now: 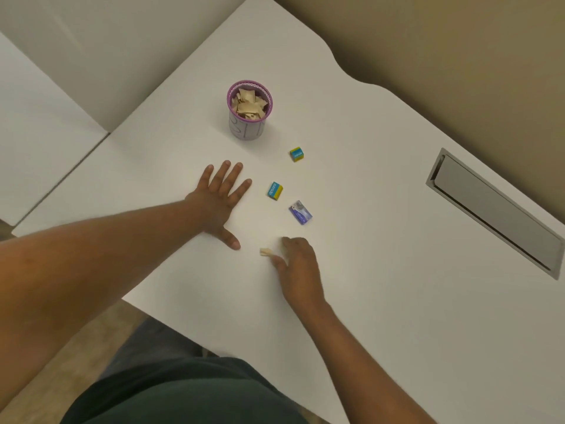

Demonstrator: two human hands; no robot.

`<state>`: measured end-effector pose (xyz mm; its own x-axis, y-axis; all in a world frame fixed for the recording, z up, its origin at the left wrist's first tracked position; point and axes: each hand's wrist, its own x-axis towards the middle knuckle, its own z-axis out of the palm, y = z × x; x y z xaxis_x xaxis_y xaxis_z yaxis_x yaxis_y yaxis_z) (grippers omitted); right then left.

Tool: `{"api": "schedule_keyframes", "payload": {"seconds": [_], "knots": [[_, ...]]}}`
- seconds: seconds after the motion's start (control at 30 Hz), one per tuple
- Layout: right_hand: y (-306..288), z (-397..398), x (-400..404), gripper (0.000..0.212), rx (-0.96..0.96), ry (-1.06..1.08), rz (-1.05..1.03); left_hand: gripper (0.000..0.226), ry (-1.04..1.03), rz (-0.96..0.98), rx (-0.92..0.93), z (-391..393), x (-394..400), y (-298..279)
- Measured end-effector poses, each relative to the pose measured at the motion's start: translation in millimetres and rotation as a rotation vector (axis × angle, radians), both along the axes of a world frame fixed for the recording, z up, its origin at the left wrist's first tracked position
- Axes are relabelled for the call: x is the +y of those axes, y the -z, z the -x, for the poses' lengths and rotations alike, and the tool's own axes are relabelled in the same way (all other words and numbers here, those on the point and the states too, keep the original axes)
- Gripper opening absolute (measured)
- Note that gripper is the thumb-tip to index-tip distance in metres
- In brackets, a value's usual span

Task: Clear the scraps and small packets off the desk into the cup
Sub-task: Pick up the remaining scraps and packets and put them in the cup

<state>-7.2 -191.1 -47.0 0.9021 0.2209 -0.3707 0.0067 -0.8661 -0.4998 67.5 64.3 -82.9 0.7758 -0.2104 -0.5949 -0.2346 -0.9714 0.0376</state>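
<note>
A purple-rimmed cup (248,117) stands on the white desk (351,270), filled with several tan paper scraps. Two blue-and-yellow packets lie right of it, one (297,154) nearer the cup and one (275,190) closer to me. A purple packet (300,212) lies just below them. My left hand (218,200) rests flat on the desk, fingers spread, left of the packets. My right hand (298,267) sits fingers-down on the desk; its thumb touches a small tan scrap (266,251). Whether the fingers cover another scrap is hidden.
A grey recessed cable flap (495,212) is set into the desk at the right. The desk's curved far edge runs behind the cup, and its near edge lies close to my body. A white partition panel (101,56) stands at the left.
</note>
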Motion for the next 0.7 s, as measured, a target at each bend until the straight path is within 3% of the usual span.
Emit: {"api": "schedule_keyframes", "payload": {"seconds": [0.17,0.37,0.53,0.6,0.7], "knots": [[5.1,8.9,26.5,0.033,-0.180,-0.202,0.094,0.164,0.009,0.011,0.005,-1.3,1.1,0.5],[10.6,1.8,9.1,0.021,-0.174,-0.362,0.054,0.159,0.019,0.026,-0.005,-0.2,2.3,2.4],[12.4,-9.9,-5.6,0.024,-0.223,-0.479,0.025,0.158,0.018,0.042,-0.002,-0.3,3.3,2.4],[10.1,-13.9,-2.3,0.025,-0.197,-0.404,-0.030,0.160,0.021,0.040,-0.005,0.3,3.3,3.2],[-5.4,-31.6,14.5,0.024,-0.168,-0.102,-0.232,0.161,0.028,0.046,-0.028,0.7,4.5,7.3]]}}
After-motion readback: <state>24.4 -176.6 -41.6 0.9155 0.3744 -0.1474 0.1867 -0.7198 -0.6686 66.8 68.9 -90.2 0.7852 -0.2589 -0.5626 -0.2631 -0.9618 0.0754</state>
